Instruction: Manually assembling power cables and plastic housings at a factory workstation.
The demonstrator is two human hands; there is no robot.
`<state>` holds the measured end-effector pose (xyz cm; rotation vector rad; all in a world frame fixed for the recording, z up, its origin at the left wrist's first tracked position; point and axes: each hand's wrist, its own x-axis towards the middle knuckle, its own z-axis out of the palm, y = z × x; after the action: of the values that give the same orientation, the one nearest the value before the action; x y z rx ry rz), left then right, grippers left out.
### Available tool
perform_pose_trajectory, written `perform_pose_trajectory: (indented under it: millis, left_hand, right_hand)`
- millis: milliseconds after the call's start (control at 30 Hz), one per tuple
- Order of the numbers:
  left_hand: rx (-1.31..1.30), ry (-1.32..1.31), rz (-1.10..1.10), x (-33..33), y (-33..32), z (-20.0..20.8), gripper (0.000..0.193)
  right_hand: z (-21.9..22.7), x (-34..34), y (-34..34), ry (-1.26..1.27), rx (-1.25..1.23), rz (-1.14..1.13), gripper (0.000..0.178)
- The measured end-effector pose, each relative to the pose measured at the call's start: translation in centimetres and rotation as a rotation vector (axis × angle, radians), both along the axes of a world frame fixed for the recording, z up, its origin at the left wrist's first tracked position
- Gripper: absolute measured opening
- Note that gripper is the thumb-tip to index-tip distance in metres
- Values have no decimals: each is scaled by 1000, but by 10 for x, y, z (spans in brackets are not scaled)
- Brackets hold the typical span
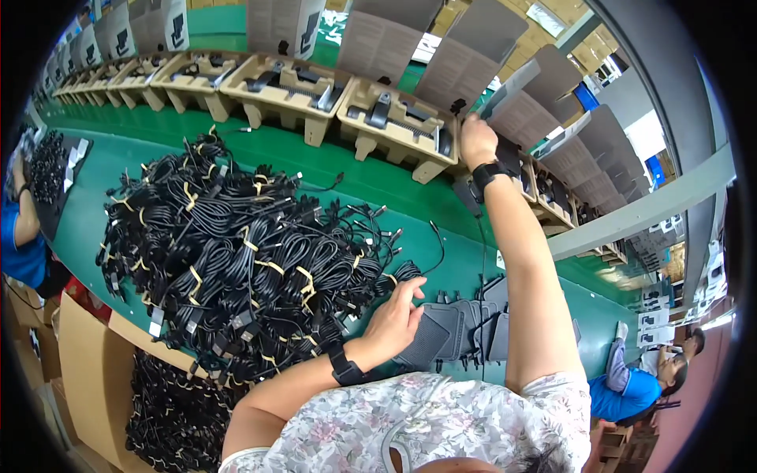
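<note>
My right hand [479, 142] reaches up to the row of tan moulded trays, at the right end of one tray [398, 118] holding black parts. Its fingers are curled; whatever they grip is hidden. My left hand [394, 319] hovers low over the table, fingers loosely bent and apart, with nothing visible in them. Close to its fingertips is a tied bundle of black cable [406, 272]. Beside that hand lie several flat dark grey plastic plates [434, 335]. A large heap of black cables [244, 260], tied with pale bands, covers the table to the left. Both wrists wear black bands.
Grey printed box flaps [378, 43] stand behind the trays along the green line [300, 150]. An open carton [98, 359] with more cables sits below left. A pale metal bar [654, 205] crosses at right. Co-workers in blue sit far left and at right [631, 390].
</note>
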<state>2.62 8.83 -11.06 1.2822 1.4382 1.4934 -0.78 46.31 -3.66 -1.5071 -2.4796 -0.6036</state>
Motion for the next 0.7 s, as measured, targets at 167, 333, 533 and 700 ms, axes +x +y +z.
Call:
perform_pose_trajectory:
  millis: [167, 333, 533, 700]
  left_hand:
    - [17, 41, 10, -1, 0, -1, 51]
    - [11, 51, 3, -3, -3, -4, 44]
    - [39, 89, 7, -5, 2, -2, 42]
    - [42, 81, 10, -7, 0, 2, 32]
  right_hand:
    - [-7, 27, 29, 376, -274, 27, 27]
    - [-6, 41, -1, 483, -353, 273, 26]
    - [14, 32, -18, -83, 75, 177, 22]
    - [4, 44, 24, 73, -158, 241, 20]
